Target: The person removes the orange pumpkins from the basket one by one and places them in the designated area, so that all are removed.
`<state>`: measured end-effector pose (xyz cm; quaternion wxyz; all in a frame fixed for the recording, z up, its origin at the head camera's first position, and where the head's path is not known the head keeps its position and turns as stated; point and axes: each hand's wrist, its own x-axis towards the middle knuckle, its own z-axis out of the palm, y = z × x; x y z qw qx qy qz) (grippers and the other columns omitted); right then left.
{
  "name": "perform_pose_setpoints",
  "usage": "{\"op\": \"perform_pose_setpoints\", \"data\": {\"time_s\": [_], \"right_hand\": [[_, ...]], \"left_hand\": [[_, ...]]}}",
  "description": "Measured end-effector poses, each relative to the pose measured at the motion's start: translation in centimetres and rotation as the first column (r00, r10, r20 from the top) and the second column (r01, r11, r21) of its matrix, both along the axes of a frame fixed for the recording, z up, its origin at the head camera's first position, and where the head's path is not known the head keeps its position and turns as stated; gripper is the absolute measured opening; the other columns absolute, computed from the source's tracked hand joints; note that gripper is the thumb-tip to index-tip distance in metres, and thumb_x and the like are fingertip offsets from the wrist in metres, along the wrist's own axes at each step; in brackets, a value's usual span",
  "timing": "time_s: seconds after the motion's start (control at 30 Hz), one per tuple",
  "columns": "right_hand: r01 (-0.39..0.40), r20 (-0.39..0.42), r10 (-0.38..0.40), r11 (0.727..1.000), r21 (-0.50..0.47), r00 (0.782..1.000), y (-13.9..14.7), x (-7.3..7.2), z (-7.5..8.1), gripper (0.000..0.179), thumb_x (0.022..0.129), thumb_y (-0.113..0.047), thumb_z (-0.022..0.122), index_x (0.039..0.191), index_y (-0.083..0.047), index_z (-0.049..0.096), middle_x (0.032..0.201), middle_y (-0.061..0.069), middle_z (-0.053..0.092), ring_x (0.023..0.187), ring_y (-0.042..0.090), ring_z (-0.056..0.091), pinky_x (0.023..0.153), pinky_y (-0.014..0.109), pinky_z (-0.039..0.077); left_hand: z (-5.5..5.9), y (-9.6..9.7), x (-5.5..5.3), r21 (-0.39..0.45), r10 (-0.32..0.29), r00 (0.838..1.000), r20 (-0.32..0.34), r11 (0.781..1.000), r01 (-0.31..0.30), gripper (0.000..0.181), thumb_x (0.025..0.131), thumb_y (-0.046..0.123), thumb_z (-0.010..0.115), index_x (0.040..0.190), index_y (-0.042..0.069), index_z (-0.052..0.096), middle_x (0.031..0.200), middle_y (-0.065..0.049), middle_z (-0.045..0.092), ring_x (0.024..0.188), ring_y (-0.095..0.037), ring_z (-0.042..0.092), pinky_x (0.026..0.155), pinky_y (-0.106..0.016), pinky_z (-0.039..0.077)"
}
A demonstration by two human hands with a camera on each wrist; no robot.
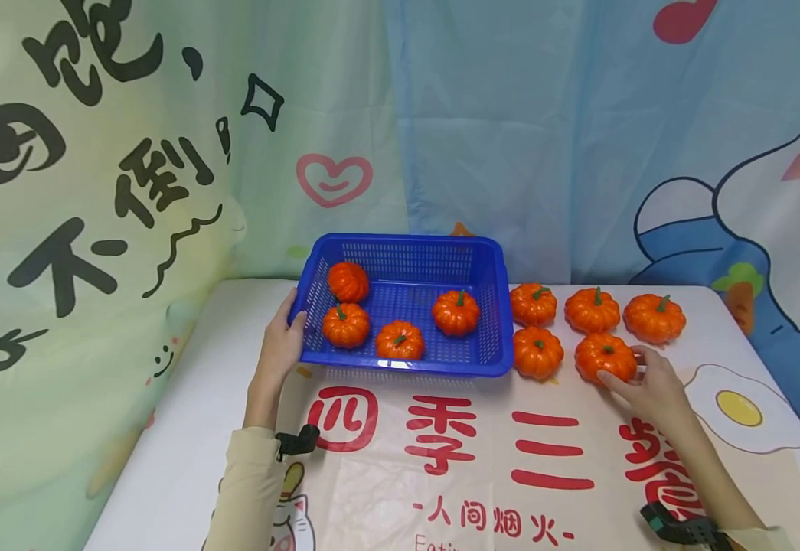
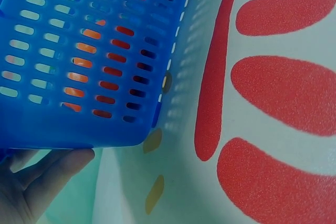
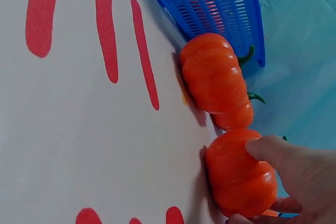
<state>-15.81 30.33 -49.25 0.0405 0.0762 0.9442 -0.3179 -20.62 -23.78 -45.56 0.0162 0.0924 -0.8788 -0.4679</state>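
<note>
My left hand grips the left end of a blue plastic basket, its thumb showing at the rim in the left wrist view. Inside the basket lie several small orange pumpkins with green stems, among them one pumpkin on the right and another pumpkin by the front wall. My right hand holds an orange pumpkin on the table, thumb on its near side and fingers round its right. In the right wrist view, the thumb presses this pumpkin while some fingers are partly hidden.
Several more pumpkins stand right of the basket: a front pumpkin close by its wall, and a back row ending in a far-right pumpkin. A printed mat covers the white table. A patterned curtain hangs behind.
</note>
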Motion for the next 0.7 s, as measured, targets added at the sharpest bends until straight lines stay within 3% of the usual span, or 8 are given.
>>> {"op": "perform_pose_setpoints", "data": {"time_s": [0.3, 0.57, 0.7], "right_hand": [[0.036, -0.004, -0.036, 0.999, 0.002, 0.999, -0.23, -0.20, -0.13, 0.089, 0.089, -0.047, 0.063, 0.141, 0.014, 0.026, 0.131, 0.038, 0.036, 0.106, 0.047, 0.045, 0.086, 0.057, 0.055], [0.072, 0.072, -0.070, 0.997, -0.023, 0.995, -0.56, -0.14, 0.00, 0.092, 0.091, -0.046, 0.060, 0.146, 0.014, 0.016, 0.139, 0.040, 0.027, 0.119, 0.053, 0.036, 0.095, 0.065, 0.046], [0.062, 0.050, -0.062, 0.998, -0.010, 0.997, -0.51, 0.13, 0.55, 0.094, 0.091, -0.048, 0.059, 0.148, 0.011, 0.015, 0.141, 0.039, 0.027, 0.120, 0.053, 0.036, 0.093, 0.067, 0.045]], "left_hand": [[0.15, 0.06, 0.11, -0.001, 0.007, 1.000, 0.004, 1.000, -0.007, 0.056, 0.104, 0.030, 0.036, 0.157, 0.023, 0.017, 0.161, -0.011, 0.025, 0.148, -0.034, 0.027, 0.121, -0.052, 0.021], [-0.42, 0.00, 0.12, 0.002, 0.008, 1.000, 0.009, 1.000, -0.008, 0.056, 0.104, 0.030, 0.036, 0.157, 0.024, 0.018, 0.162, -0.009, 0.025, 0.148, -0.033, 0.026, 0.121, -0.052, 0.021], [-0.21, 0.05, 0.01, 0.001, 0.006, 1.000, 0.010, 1.000, -0.006, 0.056, 0.104, 0.031, 0.036, 0.157, 0.024, 0.018, 0.161, -0.010, 0.025, 0.148, -0.033, 0.027, 0.121, -0.053, 0.021]]}}
